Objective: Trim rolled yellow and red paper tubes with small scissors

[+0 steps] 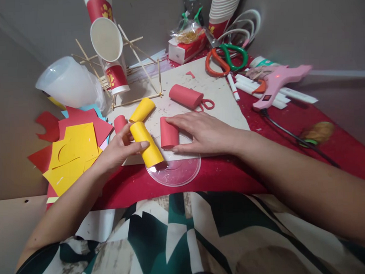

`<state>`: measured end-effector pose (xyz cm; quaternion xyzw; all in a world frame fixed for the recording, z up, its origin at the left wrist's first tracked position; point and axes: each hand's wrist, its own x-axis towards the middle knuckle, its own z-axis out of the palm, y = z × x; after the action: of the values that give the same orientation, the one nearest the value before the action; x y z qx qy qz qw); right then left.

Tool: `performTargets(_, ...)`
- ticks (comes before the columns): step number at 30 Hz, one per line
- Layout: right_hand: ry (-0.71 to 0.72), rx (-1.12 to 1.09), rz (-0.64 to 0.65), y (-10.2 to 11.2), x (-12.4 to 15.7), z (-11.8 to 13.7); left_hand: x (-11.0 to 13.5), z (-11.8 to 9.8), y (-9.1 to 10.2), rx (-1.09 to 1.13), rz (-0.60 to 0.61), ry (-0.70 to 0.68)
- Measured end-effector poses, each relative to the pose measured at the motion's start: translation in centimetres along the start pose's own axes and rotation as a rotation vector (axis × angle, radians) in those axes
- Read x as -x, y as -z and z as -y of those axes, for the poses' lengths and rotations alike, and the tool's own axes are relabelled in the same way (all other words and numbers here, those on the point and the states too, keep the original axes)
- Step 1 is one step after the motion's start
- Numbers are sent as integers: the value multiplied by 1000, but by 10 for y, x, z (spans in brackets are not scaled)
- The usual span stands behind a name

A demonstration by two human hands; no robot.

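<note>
My left hand [123, 147] is closed around a tilted yellow paper tube [147, 144], thumb on its near side. My right hand [197, 132] has its thumb and fingers at the two ends of a red paper tube [169, 132]. Behind them lie a second yellow tube [142, 109] and a larger red tube [185, 96] with small red-handled scissors [207, 104] beside it. Another red tube [119, 122] shows partly behind my left hand. Below the tubes is a clear round plastic lid [183, 173].
Cut red and yellow paper [72, 147] is piled at left. A stick frame with paper cups [106, 39] stands at the back. At right are large scissors [224, 59], a pink glue gun [276, 85] with its cord, and white markers [258, 90]. A beige board [232, 115] covers part of the red cloth.
</note>
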<state>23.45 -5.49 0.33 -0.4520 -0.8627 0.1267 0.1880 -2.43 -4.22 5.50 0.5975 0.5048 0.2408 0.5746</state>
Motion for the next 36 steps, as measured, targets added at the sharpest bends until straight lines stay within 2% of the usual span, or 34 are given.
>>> performTargets(7, -8, 2, 13, 2, 0, 1, -9, 15, -6, -20, -191, 11)
performTargets(12, -8, 4, 14, 1, 0, 0, -9, 19, -14, -49, -196, -40)
performTargets(23, -6, 1, 29, 2, 2, -1, -15, 31, -15, -175, -241, -118)
performTargets(27, -5, 9, 40, 1, 2, -2, -16, 30, -17, -224, -248, -104)
performTargets(33, -4, -3, 40, 0, 3, -2, -16, 31, -18, -432, -265, -115)
performTargets(36, 2, -18, 27, 0, 4, -3, -13, 33, -19, -552, -290, -170)
